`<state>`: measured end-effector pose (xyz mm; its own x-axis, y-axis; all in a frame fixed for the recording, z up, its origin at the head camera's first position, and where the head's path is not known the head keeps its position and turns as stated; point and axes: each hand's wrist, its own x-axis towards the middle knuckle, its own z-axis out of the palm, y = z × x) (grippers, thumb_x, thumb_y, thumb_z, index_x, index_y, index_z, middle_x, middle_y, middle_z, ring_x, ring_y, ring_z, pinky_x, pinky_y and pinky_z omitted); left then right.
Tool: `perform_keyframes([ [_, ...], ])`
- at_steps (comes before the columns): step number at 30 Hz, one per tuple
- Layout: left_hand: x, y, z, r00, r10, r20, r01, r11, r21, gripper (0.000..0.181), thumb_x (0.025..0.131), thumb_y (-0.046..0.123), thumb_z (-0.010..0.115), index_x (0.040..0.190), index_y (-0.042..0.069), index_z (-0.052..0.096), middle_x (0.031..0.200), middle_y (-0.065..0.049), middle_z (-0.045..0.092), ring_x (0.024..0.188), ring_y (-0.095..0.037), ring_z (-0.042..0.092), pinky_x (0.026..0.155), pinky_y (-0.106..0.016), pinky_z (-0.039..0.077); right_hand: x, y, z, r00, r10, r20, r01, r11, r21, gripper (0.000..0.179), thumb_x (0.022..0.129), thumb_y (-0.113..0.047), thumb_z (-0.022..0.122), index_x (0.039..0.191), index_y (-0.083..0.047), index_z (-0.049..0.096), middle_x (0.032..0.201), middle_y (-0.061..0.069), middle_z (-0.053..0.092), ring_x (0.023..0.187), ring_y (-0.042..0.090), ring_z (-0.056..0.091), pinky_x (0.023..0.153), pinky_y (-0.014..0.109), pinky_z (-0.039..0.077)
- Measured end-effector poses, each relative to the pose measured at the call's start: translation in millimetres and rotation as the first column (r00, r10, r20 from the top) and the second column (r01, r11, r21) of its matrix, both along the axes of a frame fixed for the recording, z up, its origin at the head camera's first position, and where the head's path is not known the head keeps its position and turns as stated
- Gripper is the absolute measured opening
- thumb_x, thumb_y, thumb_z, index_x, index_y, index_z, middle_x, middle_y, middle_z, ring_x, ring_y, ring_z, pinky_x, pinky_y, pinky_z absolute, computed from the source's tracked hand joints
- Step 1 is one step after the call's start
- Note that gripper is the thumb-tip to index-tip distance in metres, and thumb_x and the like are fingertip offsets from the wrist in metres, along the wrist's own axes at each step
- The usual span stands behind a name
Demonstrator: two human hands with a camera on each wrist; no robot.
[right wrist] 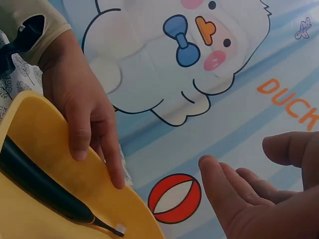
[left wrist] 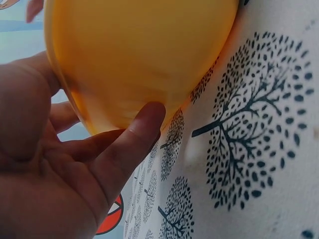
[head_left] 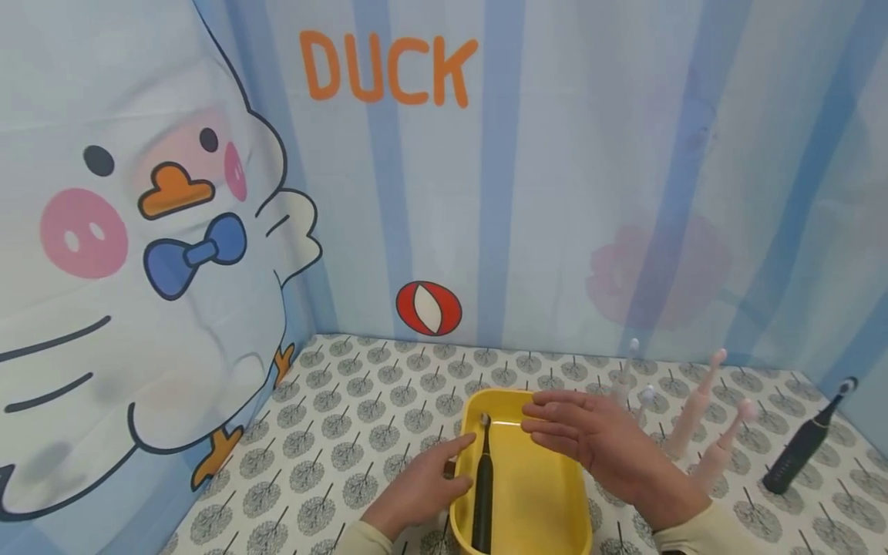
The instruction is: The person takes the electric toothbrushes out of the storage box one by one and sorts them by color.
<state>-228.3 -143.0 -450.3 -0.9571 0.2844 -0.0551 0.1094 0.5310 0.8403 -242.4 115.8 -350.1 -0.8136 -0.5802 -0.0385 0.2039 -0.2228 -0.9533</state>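
Note:
A yellow bin (head_left: pixel 534 493) stands on the patterned cloth with a black electric toothbrush (head_left: pixel 483 493) lying along its left side, head toward the far end. At its left wall, my left hand (head_left: pixel 423 487) touches the rim with thumb and fingers spread. The left wrist view shows that thumb (left wrist: pixel 149 119) against the yellow outer wall. Above the bin's far right part is my right hand (head_left: pixel 603 443), fingers extended and holding nothing. In the right wrist view, its fingers (right wrist: pixel 234 189) and thumb stand apart.
Right of the bin stand several pale electric toothbrushes, including pink ones (head_left: pixel 690 420) and a white one (head_left: pixel 624 374), partly behind my right hand. Another black toothbrush (head_left: pixel 798 451) stands farther right. A blue-striped curtain (head_left: pixel 444 193) with a duck print hangs behind the tree-patterned cloth (head_left: pixel 361 432).

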Motion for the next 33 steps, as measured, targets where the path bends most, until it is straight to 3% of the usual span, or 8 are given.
perform_keyframes([
  [6, 1.1, -0.9, 0.6, 0.999, 0.011, -0.032, -0.012, 1.0, -0.023, 0.058, 0.087, 0.023, 0.061, 0.141, 0.019, 0.039, 0.134, -0.004, 0.046, 0.098, -0.017, 0.058, 0.074, -0.031, 0.052, -13.1, -26, -15.3, 0.998, 0.019, 0.054, -0.024, 0.996, 0.09, 0.055, 0.092, -0.015, 0.056, 0.134, 0.013, 0.033, 0.131, 0.025, 0.044, 0.112, 0.033, 0.052, 0.093, 0.04, 0.044],
  [12, 0.7, -0.6, 0.6, 1.0, 0.0, -0.011, 0.0, 1.0, 0.002, 0.057, 0.088, 0.021, 0.061, 0.141, 0.018, 0.04, 0.134, -0.004, 0.046, 0.098, -0.017, 0.058, 0.074, -0.03, 0.052, -22.4, -43, -37.9, 0.992, 0.04, 0.123, -0.064, 0.979, 0.192, 0.051, 0.094, -0.016, 0.051, 0.13, 0.016, 0.034, 0.127, 0.033, 0.044, 0.11, 0.038, 0.053, 0.091, 0.04, 0.046],
  [19, 0.5, -0.1, -0.4, 1.0, -0.004, -0.022, 0.004, 1.0, 0.006, 0.057, 0.088, 0.021, 0.061, 0.141, 0.017, 0.04, 0.133, -0.007, 0.048, 0.097, -0.016, 0.06, 0.073, -0.028, 0.053, -24.5, -53, -51.9, 0.979, -0.019, 0.201, -0.046, 0.948, 0.314, 0.047, 0.091, -0.014, 0.048, 0.126, 0.018, 0.04, 0.116, 0.031, 0.053, 0.101, 0.037, 0.058, 0.084, 0.038, 0.051],
  [29, 1.1, 0.3, 1.0, 0.998, -0.011, -0.054, 0.011, 1.0, -0.002, 0.057, 0.087, 0.019, 0.061, 0.141, 0.016, 0.04, 0.131, -0.007, 0.049, 0.096, -0.014, 0.06, 0.072, -0.025, 0.052, -31.5, -59, -69.0, 0.97, -0.15, 0.189, 0.063, 0.913, 0.403, 0.039, 0.084, -0.007, 0.053, 0.114, 0.017, 0.049, 0.1, 0.028, 0.062, 0.091, 0.036, 0.062, 0.078, 0.038, 0.053],
  [33, 1.8, 0.2, 0.9, 0.999, -0.012, -0.053, 0.012, 1.0, -0.012, 0.057, 0.087, 0.02, 0.061, 0.141, 0.017, 0.04, 0.131, -0.006, 0.05, 0.096, -0.014, 0.06, 0.073, -0.026, 0.052, -34.0, -61, -78.8, 0.973, -0.155, 0.173, 0.062, 0.889, 0.453, 0.038, 0.083, -0.006, 0.054, 0.112, 0.019, 0.05, 0.094, 0.027, 0.063, 0.087, 0.035, 0.064, 0.075, 0.038, 0.054],
])
